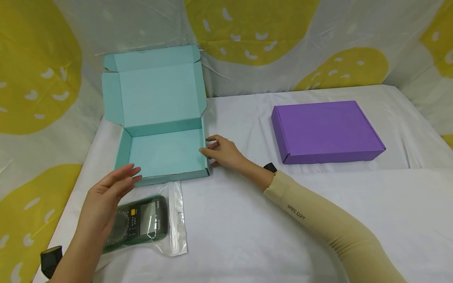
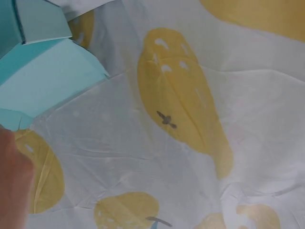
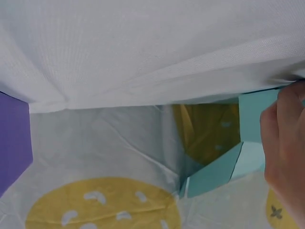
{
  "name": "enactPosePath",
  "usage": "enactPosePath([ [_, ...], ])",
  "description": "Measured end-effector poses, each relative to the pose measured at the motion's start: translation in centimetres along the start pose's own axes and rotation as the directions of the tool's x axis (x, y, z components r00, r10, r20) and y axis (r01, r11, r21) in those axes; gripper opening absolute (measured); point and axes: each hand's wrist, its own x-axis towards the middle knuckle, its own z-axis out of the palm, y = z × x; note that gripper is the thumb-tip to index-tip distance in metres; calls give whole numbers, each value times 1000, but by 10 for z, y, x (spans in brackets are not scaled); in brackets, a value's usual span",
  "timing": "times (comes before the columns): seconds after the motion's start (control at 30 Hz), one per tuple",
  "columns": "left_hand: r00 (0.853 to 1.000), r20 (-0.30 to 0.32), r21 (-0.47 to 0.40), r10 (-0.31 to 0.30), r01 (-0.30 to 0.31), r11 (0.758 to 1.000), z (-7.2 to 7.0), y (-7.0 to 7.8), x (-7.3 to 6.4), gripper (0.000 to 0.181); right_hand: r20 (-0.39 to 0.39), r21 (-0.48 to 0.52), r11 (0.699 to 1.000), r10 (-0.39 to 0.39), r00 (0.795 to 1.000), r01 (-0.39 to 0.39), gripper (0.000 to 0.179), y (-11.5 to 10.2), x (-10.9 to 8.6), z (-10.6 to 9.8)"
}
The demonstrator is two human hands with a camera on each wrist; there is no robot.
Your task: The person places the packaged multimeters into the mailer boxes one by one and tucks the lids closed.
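Observation:
A teal cardboard box (image 1: 166, 151) stands with its lid (image 1: 159, 92) raised at the back; its inside is bare. My right hand (image 1: 226, 152) holds the box's right wall, thumb over the rim and fingers outside; the right wrist view shows that hand (image 3: 286, 148) against the teal side. Near the front left corner of the box, my left hand (image 1: 109, 192) hovers with loosely bent fingers and nothing in them. Below it lies a green and black multimeter (image 1: 141, 220) in a clear zip bag (image 1: 177, 224), partly hidden by the left hand and forearm.
A closed purple box (image 1: 329, 131) sits to the right on the white cloth-covered table (image 1: 247, 236). Behind and on the left hangs a white curtain with yellow shapes (image 1: 247, 31), close behind the raised lid.

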Motion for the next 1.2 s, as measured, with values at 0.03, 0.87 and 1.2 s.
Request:
enactPosePath([
  [0.03, 1000, 9, 155, -3, 1, 988, 1, 0, -3, 36, -1, 9, 1000, 3, 1000, -3, 49, 0, 0, 0],
  [0.87, 868, 476, 847, 143, -496, 191, -22, -32, -29, 89, -18, 96, 994, 53, 998, -51, 48, 7, 3, 3],
  [1.2, 869, 473, 858, 144, -492, 148, -21, -38, -22, 101, -71, 108, 994, 30, 997, -22, 46, 10, 2, 3],
])
